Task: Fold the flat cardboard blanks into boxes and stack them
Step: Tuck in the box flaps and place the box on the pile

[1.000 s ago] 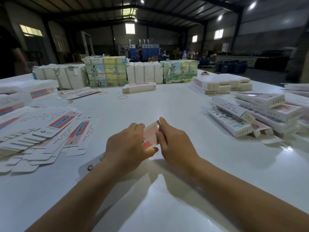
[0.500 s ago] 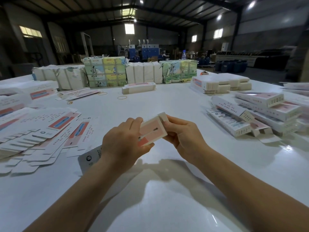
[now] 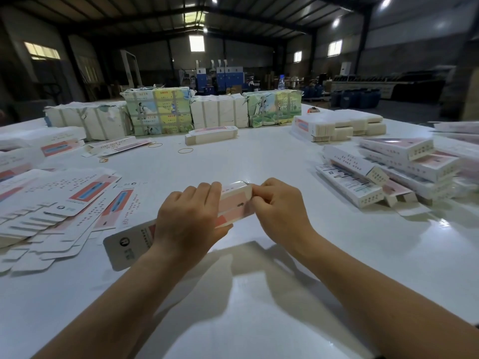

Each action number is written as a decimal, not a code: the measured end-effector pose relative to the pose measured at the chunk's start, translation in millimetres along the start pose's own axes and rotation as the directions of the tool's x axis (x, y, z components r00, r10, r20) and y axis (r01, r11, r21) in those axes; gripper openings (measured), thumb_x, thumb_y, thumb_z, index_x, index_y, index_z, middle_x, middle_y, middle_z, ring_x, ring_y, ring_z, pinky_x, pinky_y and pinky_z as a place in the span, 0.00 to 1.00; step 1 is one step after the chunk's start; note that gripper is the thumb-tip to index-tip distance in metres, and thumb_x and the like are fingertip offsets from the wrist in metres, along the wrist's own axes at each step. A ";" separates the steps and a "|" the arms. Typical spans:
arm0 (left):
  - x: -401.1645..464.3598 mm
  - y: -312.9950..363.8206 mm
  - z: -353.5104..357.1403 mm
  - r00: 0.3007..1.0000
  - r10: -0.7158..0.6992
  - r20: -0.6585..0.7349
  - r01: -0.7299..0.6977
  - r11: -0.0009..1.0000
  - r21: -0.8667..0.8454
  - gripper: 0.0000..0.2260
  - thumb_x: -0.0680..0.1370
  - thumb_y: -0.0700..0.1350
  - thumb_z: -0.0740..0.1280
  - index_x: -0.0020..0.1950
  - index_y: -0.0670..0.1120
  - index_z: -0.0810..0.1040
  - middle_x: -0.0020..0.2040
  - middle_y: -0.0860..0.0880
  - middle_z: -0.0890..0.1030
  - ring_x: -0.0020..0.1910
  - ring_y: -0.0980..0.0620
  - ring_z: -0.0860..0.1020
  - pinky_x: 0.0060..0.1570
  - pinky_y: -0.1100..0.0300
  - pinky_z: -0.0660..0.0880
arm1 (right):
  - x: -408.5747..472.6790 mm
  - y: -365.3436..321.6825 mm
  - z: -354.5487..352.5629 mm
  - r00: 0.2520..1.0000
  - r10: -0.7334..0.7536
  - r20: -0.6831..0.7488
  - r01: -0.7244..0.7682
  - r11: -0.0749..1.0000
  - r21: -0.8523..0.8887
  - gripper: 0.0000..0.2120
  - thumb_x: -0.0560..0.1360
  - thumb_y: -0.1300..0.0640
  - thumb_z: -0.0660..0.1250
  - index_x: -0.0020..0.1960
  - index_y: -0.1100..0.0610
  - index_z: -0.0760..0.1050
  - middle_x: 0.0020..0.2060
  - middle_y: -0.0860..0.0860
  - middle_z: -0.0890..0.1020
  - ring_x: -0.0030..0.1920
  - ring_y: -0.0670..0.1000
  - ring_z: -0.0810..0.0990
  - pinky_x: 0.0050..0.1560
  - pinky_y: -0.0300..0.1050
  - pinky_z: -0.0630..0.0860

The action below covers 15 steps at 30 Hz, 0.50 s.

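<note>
Fingers of my left hand curl over the pink-and-white carton, hiding its middle; my right hand pinches its far end flap. Flat blanks lie at nine o'clock, folded boxes at two.

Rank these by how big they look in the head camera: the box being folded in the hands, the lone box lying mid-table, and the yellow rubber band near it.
1. Box being folded, though nearness to the camera inflates it.
2. Lone box mid-table, likely a similar carton, just farther off.
3. Rubber band, clearly smallest.
</note>
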<state>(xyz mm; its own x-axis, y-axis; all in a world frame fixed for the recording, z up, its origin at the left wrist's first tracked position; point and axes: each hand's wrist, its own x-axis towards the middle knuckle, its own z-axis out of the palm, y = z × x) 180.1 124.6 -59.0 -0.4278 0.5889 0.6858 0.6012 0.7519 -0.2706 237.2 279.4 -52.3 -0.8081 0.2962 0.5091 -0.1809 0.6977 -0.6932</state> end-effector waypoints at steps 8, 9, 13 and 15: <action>0.6 9.5 -0.2 0.997 -0.060 0.048 0.062 0.997 -0.047 0.28 0.58 0.53 0.80 0.49 0.37 0.80 0.36 0.43 0.79 0.27 0.44 0.76 0.26 0.58 0.71 | -6.7 -1.5 6.2 0.980 -0.199 -0.003 0.179 0.888 -0.423 0.10 0.78 0.60 0.59 0.44 0.61 0.78 0.37 0.53 0.73 0.33 0.54 0.70 0.35 0.41 0.56; -0.1 10.3 -0.6 0.996 -0.067 0.058 0.070 0.996 -0.048 0.28 0.58 0.53 0.80 0.49 0.37 0.80 0.35 0.43 0.79 0.27 0.44 0.76 0.26 0.58 0.71 | -6.7 -1.1 7.0 0.979 -0.204 0.002 0.185 0.884 -0.429 0.10 0.78 0.60 0.59 0.44 0.61 0.77 0.37 0.53 0.72 0.33 0.53 0.69 0.35 0.41 0.56; 1.5 4.2 -4.0 0.985 -0.088 0.149 0.106 0.988 -0.111 0.29 0.58 0.53 0.81 0.52 0.37 0.80 0.37 0.42 0.81 0.28 0.42 0.77 0.25 0.56 0.73 | -3.9 -0.1 6.2 0.991 -0.133 -0.011 0.126 0.962 -0.240 0.09 0.77 0.61 0.60 0.49 0.59 0.80 0.37 0.51 0.74 0.37 0.52 0.72 0.38 0.40 0.62; 4.7 -1.3 -4.3 0.978 -0.106 0.180 0.139 0.974 -0.181 0.29 0.60 0.52 0.81 0.55 0.40 0.79 0.40 0.43 0.82 0.29 0.42 0.78 0.26 0.57 0.72 | -3.2 -4.0 2.4 0.986 -0.165 -0.012 0.161 0.974 -0.160 0.17 0.75 0.61 0.63 0.63 0.56 0.76 0.52 0.54 0.78 0.52 0.53 0.75 0.51 0.43 0.72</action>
<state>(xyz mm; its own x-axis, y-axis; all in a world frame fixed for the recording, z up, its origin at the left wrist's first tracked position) 180.2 125.0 -52.5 -0.6037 0.5498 0.5773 0.6480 0.7602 -0.0462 239.1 274.2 -52.3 -0.7607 0.1847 0.6222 -0.2169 0.8312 -0.5119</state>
